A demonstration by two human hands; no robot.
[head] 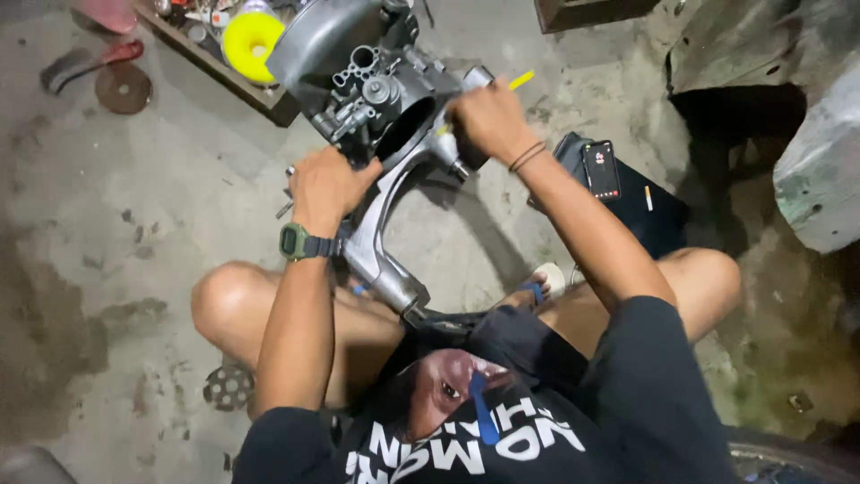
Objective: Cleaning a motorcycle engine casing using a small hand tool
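Head: engine casing (376, 99) under both hands (gripped)

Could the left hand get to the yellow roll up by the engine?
Probably yes. The left hand is gripping the engine, and the yellow roll sits in the tray just up and left of it. Nothing blocks that path, but the hand would have to let go first.

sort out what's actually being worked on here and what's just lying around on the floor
In hand:
- engine casing, steadied by the left hand
- yellow-handled tool, in the right hand at the casing

Lying about:
- phone on a dark bag
- yellow reel in a wooden tray
- round disc
- perforated disc
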